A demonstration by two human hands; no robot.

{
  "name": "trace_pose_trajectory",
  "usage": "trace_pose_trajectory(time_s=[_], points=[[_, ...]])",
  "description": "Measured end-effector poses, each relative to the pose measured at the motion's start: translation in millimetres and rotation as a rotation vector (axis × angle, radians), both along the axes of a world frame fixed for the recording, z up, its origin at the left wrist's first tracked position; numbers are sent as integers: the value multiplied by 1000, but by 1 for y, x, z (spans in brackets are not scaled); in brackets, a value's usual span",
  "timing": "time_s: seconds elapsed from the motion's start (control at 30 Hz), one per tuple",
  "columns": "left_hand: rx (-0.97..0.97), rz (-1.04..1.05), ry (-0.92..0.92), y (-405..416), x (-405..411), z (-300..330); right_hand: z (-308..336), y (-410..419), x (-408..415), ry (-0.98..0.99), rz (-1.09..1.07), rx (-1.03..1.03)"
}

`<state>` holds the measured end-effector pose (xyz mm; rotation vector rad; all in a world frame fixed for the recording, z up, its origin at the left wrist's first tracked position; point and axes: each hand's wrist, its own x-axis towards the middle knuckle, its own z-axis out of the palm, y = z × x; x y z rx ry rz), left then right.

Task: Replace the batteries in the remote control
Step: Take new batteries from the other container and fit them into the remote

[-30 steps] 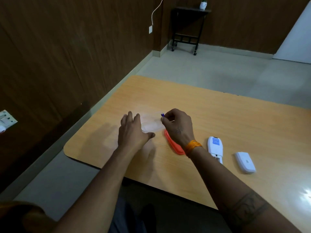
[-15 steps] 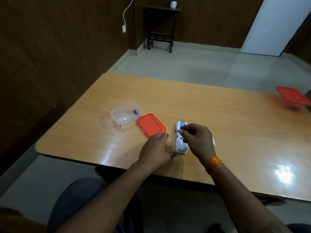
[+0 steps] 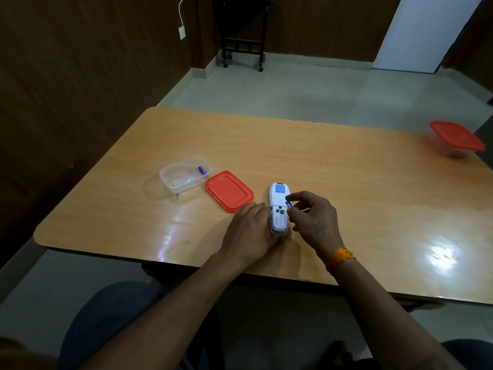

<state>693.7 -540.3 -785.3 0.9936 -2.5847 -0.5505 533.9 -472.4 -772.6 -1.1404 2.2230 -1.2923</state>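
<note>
The right hand (image 3: 310,217) pinches a battery (image 3: 288,204) at the remote (image 3: 278,209)'s open bay; the left hand (image 3: 249,231), loosely curled, steadies it. Reversed polarity or a slipped pinch could misseat the battery or drop it on the worktop (image 3: 346,169).

Right hand (image 3: 312,220) brought battery (image 3: 288,204) from container to remote (image 3: 278,209).

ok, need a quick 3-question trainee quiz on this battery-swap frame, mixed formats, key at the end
1. True or false: the remote lies face down on the table with its battery bay open.
2. What does the right hand pinch? A) the loose red lid B) a blue battery C) a screwdriver
3. Fill in: a second blue battery lies inside the clear ____.

Key
1. True; the left hand steadies it.
2. B
3. container; a lidded container sits at the far right.
</note>
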Motion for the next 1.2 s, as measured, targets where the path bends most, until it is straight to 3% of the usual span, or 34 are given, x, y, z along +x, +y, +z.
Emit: trace_pose_trajectory(time_s=[0.43,0.8,1.2], points=[[-59,15,82,-7,-8,-23,-13,-7,6,187,-37,-53],[-61,35,100,-6,-9,-23,-27,-8,4,282,113,-18],[-32,17,128,-3,-3,-15,-28,-6,14,416,115,-28]])
